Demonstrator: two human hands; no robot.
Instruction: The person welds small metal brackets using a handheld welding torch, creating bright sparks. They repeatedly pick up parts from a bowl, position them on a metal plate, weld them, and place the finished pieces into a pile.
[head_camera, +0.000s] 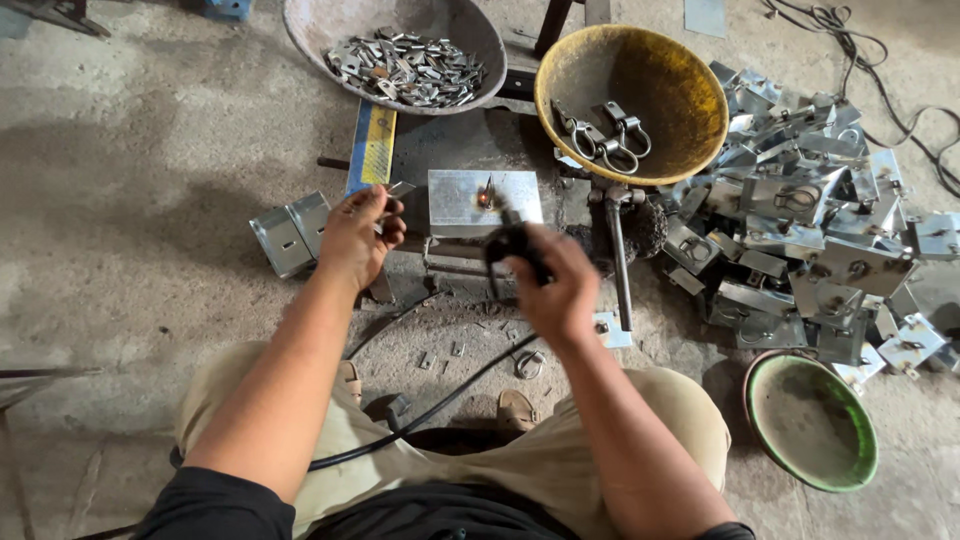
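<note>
My right hand (558, 285) grips a black welding torch handle (512, 245) whose tip touches a small square metal plate (462, 198), where a small orange glow (487, 197) shows. A black cable (430, 410) runs from the torch down between my knees. My left hand (360, 232) is closed on a small flat metal piece (398, 190) just left of the plate. I sit low on the floor, knees apart.
A grey bowl (310, 30) of several small metal clips stands at the top. A yellow bowl (690, 70) holds ring-shaped clamps. A heap of bent metal brackets (810, 230) lies at the right, a green bowl (870, 450) below it. Folded brackets (290, 232) lie at the left.
</note>
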